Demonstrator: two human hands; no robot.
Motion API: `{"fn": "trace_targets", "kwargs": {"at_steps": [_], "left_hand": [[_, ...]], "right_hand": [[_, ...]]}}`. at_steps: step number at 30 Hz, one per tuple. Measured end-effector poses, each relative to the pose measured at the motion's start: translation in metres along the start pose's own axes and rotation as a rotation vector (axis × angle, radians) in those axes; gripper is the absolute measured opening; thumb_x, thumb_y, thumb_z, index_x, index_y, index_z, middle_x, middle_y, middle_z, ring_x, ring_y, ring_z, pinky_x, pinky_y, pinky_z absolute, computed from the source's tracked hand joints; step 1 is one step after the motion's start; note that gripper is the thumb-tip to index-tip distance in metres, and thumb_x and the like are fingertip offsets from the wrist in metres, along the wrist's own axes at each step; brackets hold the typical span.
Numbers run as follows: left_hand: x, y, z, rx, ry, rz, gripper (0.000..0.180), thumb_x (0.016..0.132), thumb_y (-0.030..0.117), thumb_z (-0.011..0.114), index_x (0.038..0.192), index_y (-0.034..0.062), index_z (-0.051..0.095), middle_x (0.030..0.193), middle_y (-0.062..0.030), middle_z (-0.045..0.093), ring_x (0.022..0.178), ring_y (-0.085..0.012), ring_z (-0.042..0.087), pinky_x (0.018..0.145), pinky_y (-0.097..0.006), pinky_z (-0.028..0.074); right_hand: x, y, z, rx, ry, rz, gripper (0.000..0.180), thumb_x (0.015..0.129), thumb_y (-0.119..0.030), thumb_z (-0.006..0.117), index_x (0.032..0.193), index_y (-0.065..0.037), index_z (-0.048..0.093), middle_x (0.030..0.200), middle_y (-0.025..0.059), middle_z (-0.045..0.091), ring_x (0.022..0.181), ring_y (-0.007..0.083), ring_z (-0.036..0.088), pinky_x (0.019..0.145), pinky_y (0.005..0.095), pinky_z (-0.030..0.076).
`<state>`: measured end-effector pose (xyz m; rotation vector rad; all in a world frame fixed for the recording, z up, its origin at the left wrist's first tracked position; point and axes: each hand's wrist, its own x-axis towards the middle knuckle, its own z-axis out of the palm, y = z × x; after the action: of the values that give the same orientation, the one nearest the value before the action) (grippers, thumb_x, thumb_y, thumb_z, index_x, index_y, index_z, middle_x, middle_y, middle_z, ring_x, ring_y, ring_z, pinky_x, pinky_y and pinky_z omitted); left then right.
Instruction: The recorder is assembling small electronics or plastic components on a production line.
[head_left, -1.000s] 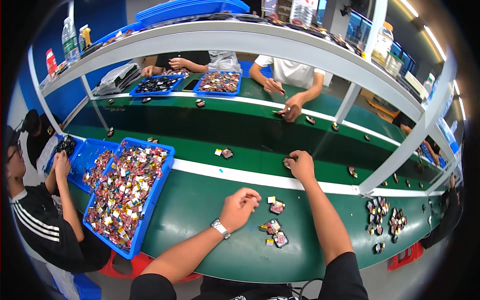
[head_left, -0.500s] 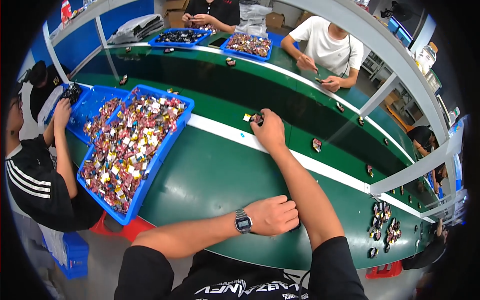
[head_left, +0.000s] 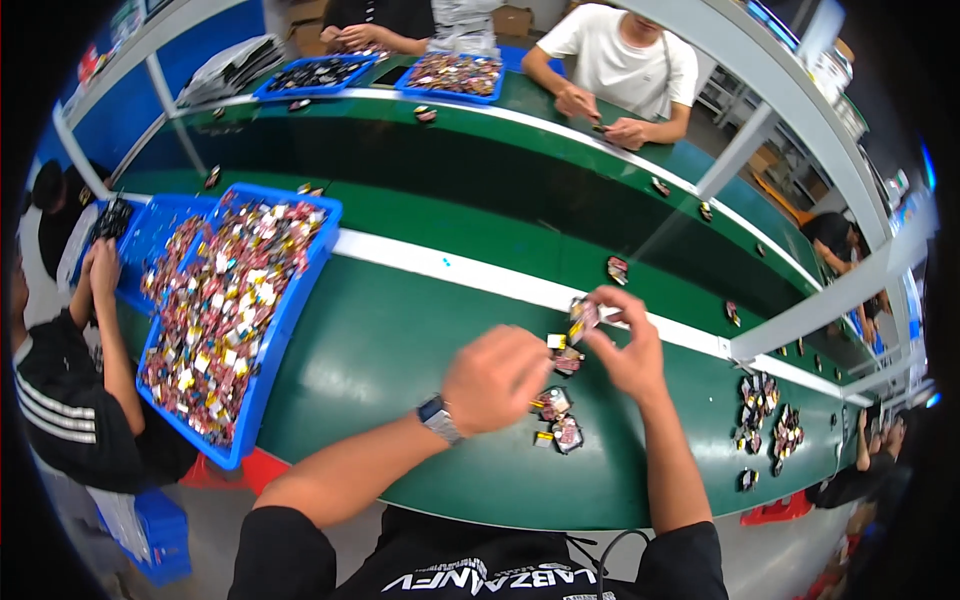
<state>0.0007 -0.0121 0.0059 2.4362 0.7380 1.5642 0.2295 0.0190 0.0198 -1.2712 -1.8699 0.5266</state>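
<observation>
While your right hand (head_left: 628,340) reaches over the white strip (head_left: 480,284) along the desk (head_left: 370,360), its thumb and forefinger stand around a small electronic module (head_left: 583,318) with red and yellow parts. It seems pinched near the fingertips, though blur hides the exact contact. Your left hand (head_left: 497,380) is just to the left, fingers bent; motion blur covers their tips, so you cannot tell whether they hold anything.

Close below your right fingers lies a tagged module (head_left: 567,358), and nearer your body, to the lower right of your left fingers, sits a small cluster of modules (head_left: 567,434). Beyond your right fingers, a loose module (head_left: 617,269) rests on the green belt (head_left: 450,215). Well to the left of your left fingers stands a blue tray (head_left: 284,337), heaped with similar pieces.

Grip the module by its firm body, since a tag or thin lead would probably bend or tear. A light pinch should be enough. Carry it high enough to clear the pieces below your fingers, keep your left knuckles out of its path, and give it its own space so that loose parts do not snag.
</observation>
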Motion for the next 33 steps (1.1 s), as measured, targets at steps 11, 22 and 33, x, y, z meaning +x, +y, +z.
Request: {"fn": "trace_targets", "kwargs": {"at_steps": [11,22,33], "left_hand": [[-0.002,-0.029,-0.009,-0.992,-0.446,-1.076,0.032,0.103,0.018,0.047,0.125,-0.0046,0.054,0.102,-0.0141,0.067,0.082,-0.0169,0.069,0.069,-0.027,0.057],[-0.003,-0.024,0.0,-1.106,-0.27,-1.085,0.036,0.099,-0.001,0.044,0.135,-0.0008,0.045,0.127,-0.0169,0.057,0.111,-0.0209,0.062,0.094,-0.035,0.056],[-0.005,-0.024,-0.001,-1.124,-0.296,-1.005,0.041,0.096,-0.005,0.048,0.137,-0.0018,0.044,0.133,-0.0159,0.054,0.116,-0.0216,0.06,0.097,-0.037,0.055]], "right_hand": [[-0.026,-0.042,0.0,-0.027,-0.288,-0.204,0.055,0.082,-0.004,0.07,0.135,-0.009,0.054,0.126,0.0129,0.058,0.117,0.0325,0.054,0.098,0.0408,0.047],[-0.027,-0.033,0.015,-0.144,-0.092,-0.352,0.025,0.078,-0.006,0.072,0.102,-0.008,0.067,0.122,0.0112,0.057,0.118,0.0323,0.054,0.097,0.0423,0.048],[-0.028,-0.034,0.023,-0.044,-0.043,-0.29,0.01,0.077,-0.005,0.072,0.087,-0.004,0.069,0.117,0.0111,0.06,0.115,0.0309,0.056,0.094,0.0401,0.049]]}}
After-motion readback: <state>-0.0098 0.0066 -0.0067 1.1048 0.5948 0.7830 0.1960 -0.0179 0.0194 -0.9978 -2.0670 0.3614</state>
